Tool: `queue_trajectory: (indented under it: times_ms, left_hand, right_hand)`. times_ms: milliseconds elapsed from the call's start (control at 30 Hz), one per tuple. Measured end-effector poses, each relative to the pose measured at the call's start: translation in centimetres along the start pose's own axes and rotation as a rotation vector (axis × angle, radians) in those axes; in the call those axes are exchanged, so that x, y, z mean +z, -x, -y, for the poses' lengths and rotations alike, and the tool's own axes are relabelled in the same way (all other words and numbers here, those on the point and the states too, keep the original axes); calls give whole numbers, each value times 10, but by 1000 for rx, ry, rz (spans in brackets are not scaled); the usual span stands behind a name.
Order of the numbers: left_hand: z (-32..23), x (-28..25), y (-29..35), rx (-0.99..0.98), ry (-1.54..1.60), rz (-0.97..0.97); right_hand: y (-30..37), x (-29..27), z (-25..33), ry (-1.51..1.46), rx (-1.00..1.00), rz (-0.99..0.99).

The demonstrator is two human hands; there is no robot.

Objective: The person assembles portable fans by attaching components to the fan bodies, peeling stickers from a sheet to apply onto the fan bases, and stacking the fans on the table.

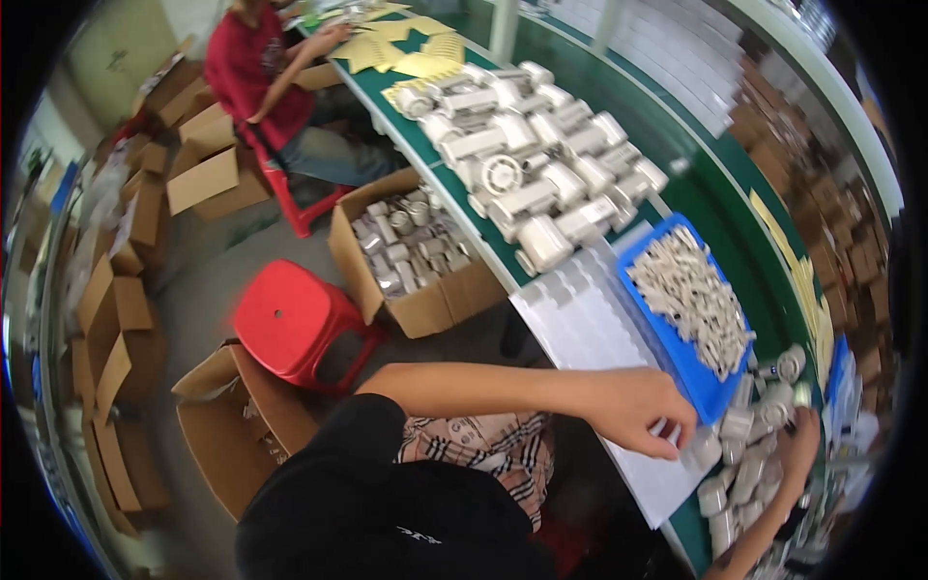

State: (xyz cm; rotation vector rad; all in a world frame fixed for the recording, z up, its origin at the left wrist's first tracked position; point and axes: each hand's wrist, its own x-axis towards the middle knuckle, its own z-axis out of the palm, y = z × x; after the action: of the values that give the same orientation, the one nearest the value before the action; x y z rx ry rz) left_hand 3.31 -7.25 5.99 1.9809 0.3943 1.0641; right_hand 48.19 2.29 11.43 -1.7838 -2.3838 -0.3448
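My left hand [643, 414] is closed, fingers curled, above the white sheets [590, 319] at the bench edge. A small whitish patch shows between its fingers; I cannot make out what they hold. Beside it, a blue tray [710, 391] is heaped with small off-white plastic pieces [686, 295]. My right hand [800, 447] reaches into a pile of off-white plastic housings [749, 474] at the lower right. Its fingers bend around something at the pile's far side, partly hidden.
More off-white housings [541, 155] cover the green bench ahead. Left of the bench stand a carton [449, 300] of wrapped parts, a red stool [295, 314] and an open carton [208, 430]. A person in a red shirt [242, 72] sits at the far end near yellow sheets [425, 63].
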Motion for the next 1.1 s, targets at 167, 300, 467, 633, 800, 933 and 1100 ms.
queue_trajectory:
  times_ms: [167,300,467,633,800,933,1100]
  left_hand:
    - [10,1,-4,50,21,-206]
    - [14,10,-12,146,18,-284]
    - [33,-2,13,-92,-58,-14]
    - [49,-19,29,-335,-128,-67]
    - [63,-25,28,-401,-159,-111]
    - [63,-29,11,-400,-165,-19]
    - [67,-26,-4,-326,-339,87]
  right_hand:
    - [43,-78,89,-418,45,65]
    - [51,-57,175,-452,-357,148]
    - [25,-12,234,-657,-399,453]
    - [3,-13,202,-607,-429,194]
    - [-50,-28,98,-399,-44,-120]
    - [-86,16,13,-172,88,-196]
    - [-95,45,-9,-265,160,-24]
